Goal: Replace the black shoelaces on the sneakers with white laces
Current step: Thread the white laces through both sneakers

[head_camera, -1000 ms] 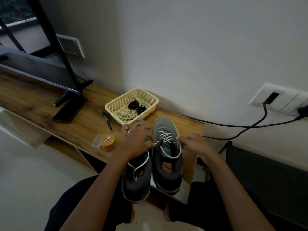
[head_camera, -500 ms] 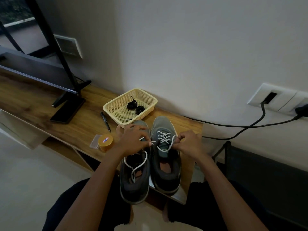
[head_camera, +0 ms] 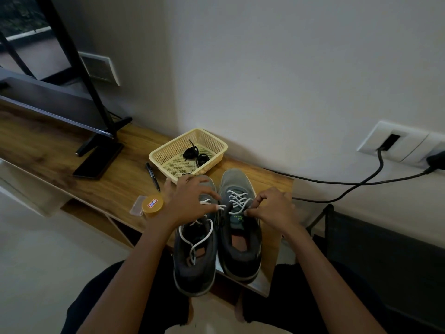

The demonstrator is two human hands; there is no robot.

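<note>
Head view: both hands pinch the ends of a white lace on the right sneaker of a grey pair.

Green print on the tongue of the grey mesh right sneaker (head_camera: 240, 256) is too small to read, as is the red-and-white label on the round yellow tin (head_camera: 152, 204). The left hand (head_camera: 190, 201) pinches one end of the white lace (head_camera: 237, 201) between thumb and forefinger, its other fingers loosely spread above the grey mesh left sneaker (head_camera: 195, 273). The right hand (head_camera: 274, 210) has its fingers curled tight, nipping the other end just beside the eyelets. Both sneakers stand side by side at the near edge of the wooden table (head_camera: 115, 186), heels overhanging. A second white lace (head_camera: 197, 244) loops loose over the left sneaker's opening. Coiled black shoelaces (head_camera: 195, 155) lie in the cream plastic mesh basket (head_camera: 168, 150), and a black marker pen (head_camera: 153, 173) lies beside it.
</note>
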